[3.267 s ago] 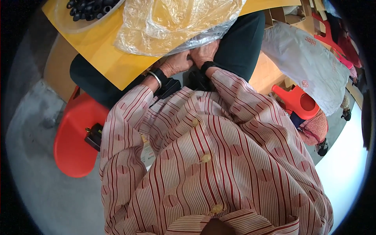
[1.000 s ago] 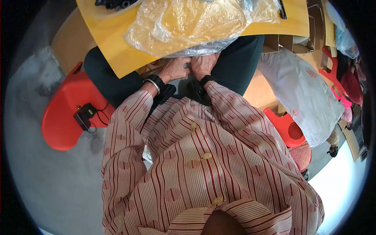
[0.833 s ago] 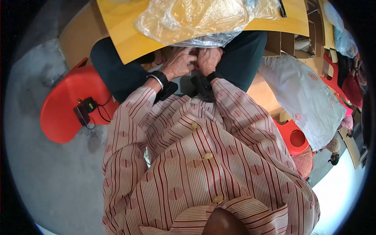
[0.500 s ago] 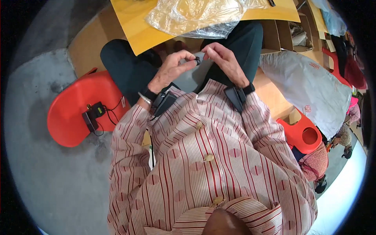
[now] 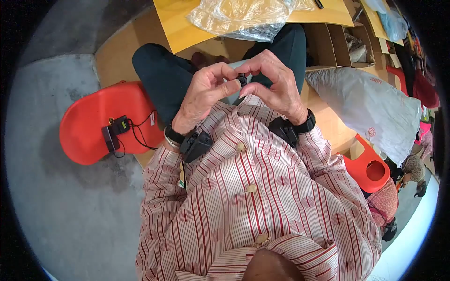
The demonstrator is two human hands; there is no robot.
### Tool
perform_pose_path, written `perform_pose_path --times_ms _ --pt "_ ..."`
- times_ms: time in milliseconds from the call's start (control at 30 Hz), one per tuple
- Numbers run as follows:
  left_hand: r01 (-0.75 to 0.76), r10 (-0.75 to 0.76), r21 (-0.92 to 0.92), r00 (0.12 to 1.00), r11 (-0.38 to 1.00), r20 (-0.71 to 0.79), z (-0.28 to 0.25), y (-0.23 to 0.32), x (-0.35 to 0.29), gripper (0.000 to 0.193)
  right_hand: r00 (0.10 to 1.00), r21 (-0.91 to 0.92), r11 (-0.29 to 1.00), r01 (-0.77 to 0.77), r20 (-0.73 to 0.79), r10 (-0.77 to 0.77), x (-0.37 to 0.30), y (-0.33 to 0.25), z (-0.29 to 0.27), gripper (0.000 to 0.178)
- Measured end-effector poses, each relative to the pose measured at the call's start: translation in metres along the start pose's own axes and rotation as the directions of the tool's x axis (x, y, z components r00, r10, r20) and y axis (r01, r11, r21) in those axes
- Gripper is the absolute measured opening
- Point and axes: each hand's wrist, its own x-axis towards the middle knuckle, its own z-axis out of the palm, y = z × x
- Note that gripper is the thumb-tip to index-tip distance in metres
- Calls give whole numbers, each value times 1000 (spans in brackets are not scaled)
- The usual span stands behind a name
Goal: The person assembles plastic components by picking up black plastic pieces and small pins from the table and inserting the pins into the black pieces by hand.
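Over my lap, a small black round part (image 5: 242, 80) is held between my two hands, its finer shape too small to make out. My left hand (image 5: 206, 91) pinches it from the left with thumb and forefinger. From the right, my right hand (image 5: 277, 83) curls round it, forefinger above and thumb below, the tips close against the part. Both wrists carry a black strap with a dark box-shaped device. Behind the fingers shows a pale grey surface (image 5: 229, 97) between my knees, mostly hidden.
Ahead is a yellow board (image 5: 180, 33) with clear plastic film (image 5: 239, 16) on it. Open cardboard boxes (image 5: 321, 44) and a large white sack (image 5: 370, 103) stand to the right. A red stool (image 5: 84, 126) at left holds black devices with cables (image 5: 115, 133). Other people sit at far right.
Both hands have come nearer to my body. My right hand has turned and closed in round the black part, which my left hand still holds.
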Motion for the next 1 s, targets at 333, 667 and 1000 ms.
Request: perform_pose_path --times_ms 333,667,1000 --pt "-128 127 48 992 991 24 20 17 -13 11 941 -191 931 310 -82 -330 -1 -16 -9 35" --pt "-177 170 62 980 982 107 33 34 -17 12 900 -134 914 382 -170 -401 -1 -25 -10 32" --pt "-159 152 77 985 984 85 38 36 -19 13 881 -127 900 417 -188 -435 0 -29 -15 31"
